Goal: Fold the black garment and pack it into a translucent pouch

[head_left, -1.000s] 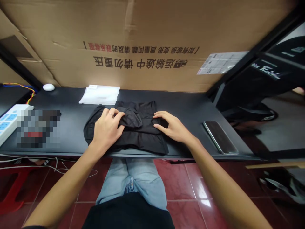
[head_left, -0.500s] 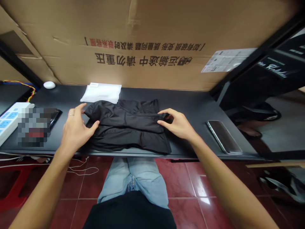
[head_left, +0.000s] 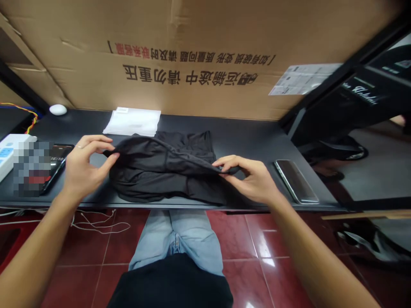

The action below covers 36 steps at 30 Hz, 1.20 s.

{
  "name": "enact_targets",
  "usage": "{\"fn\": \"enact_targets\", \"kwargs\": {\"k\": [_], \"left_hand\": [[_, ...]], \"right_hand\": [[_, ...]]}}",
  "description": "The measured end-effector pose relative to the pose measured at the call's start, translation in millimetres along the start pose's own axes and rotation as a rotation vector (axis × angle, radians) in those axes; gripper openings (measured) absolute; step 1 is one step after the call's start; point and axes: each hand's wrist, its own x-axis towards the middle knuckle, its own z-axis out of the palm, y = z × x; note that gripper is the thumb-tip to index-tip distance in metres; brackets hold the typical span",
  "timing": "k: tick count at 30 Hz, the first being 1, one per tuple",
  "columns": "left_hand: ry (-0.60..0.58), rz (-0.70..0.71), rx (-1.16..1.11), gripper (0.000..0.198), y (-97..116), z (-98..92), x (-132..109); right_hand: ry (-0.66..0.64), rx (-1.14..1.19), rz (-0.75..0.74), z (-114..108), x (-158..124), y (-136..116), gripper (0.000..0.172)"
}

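A thin, stretchy black garment (head_left: 160, 179) lies bunched and partly folded along the front of the dark table; its exact kind cannot be made out. At its left end, my left hand (head_left: 88, 164), with a ring on one finger, pinches the upper edge between thumb and fingers. My right hand (head_left: 250, 177) grips the same raised edge at the right end, lifting a fold off the layers underneath. Between both hands the edge runs slanting down to the right. A stack of white plastic bags (head_left: 133, 122) rests just behind the garment.
A phone (head_left: 297, 182) lies on the table (head_left: 247, 137) at the right. On the left are another phone (head_left: 59, 160), partly blurred out, a white power strip (head_left: 9, 152) and a white oval object (head_left: 58, 110). A large cardboard sheet (head_left: 205, 30) stands along the back.
My hands have moved further apart, pulling the garment's upper edge taut and lifting it. The right-hand end now sits lower and closer to me. The view has shifted slightly.
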Motion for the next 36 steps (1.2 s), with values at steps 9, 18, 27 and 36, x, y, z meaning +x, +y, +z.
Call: {"fn": "enact_targets", "kwargs": {"k": [9,18,27,36], "left_hand": [[-0.395,0.126,-0.038,0.009,-47,-26.7,-40],[-0.312,0.232,0.014,0.020,23,-3.0,15],[-0.614,0.543,0.198,0.010,48,56.8,74],[-0.383,0.228,0.339,0.024,56,76.7,125]], "right_hand": [[-0.286,-0.185,-0.245,2,-41,-2,0.036],[-0.145,-0.246,-0.166,-7,-9,7,0.018],[-0.315,-0.605,-0.399,-2,44,48,0.017],[0.174,-0.367,0.057,-1,110,73,0.027]]}}
